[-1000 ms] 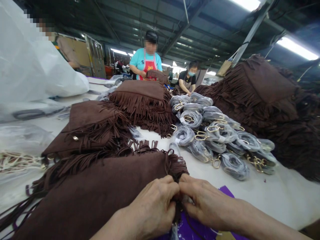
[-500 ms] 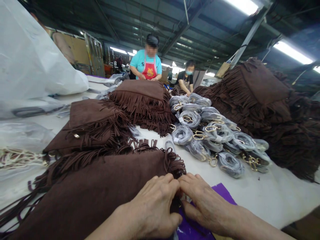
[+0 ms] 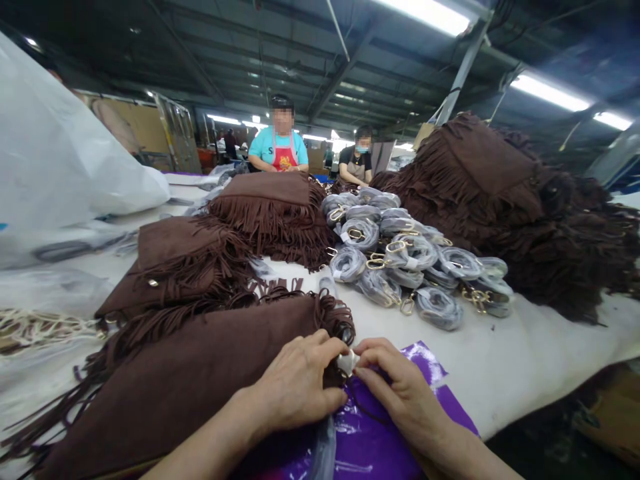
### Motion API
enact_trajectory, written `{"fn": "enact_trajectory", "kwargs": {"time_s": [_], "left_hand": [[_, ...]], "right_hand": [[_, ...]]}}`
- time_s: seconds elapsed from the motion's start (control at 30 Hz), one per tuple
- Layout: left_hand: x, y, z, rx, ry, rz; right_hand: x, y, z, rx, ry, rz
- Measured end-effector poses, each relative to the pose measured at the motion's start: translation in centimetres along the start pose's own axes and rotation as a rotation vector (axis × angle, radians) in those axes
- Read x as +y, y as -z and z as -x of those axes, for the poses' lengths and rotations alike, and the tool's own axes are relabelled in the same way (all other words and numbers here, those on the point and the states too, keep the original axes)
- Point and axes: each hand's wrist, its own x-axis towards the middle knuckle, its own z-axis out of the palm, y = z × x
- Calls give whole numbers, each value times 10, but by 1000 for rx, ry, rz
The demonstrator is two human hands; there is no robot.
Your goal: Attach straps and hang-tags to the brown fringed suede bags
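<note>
The brown bag [image 3: 195,380] lies flat on the white table [image 3: 510,360], in front of the person and toward the left; its fringe extends along the far edge and at both ends; its right end is located at the two hands. The left hand [image 3: 303,373] rests over this end, with the fingers bent toward a small white piece [image 3: 349,362] and the thumb apart from the fingers; whether its fingertips grip the white piece cannot be told. The right hand [image 3: 400,390] pinches the right side of the white piece between thumb and fingers; the white piece is positioned between the two hands, at the bag's right end. A glossy purple sheet [image 3: 375,450] lies below the right hand; a clear plastic strip [image 3: 324,453] lies across it, beside the left wrist. Beyond the bag lies a second fringed bag [image 3: 173,243]; behind that stands a bag stack [image 3: 275,190]; to the right of the stack are coiled straps [image 3: 410,253] in clear wrapping, with gold clips [image 3: 376,261]; a large brown heap [image 3: 475,167] stands farther right; two co-workers [image 3: 280,150] are at the far side.
</note>
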Motion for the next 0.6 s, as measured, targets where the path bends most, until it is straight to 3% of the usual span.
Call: {"fn": "enact_trajectory", "kwargs": {"time_s": [0.2,0.43,0.6], "left_hand": [[6,-3,-9,16,4,2],[22,-12,-19,60,-13,-52],[23,-12,-25,56,30,83]], "right_hand": [[-2,4,4,11,-237,-151],[-2,10,1,46,-341,-402],[-1,11,3,57,-454,-569]]}}
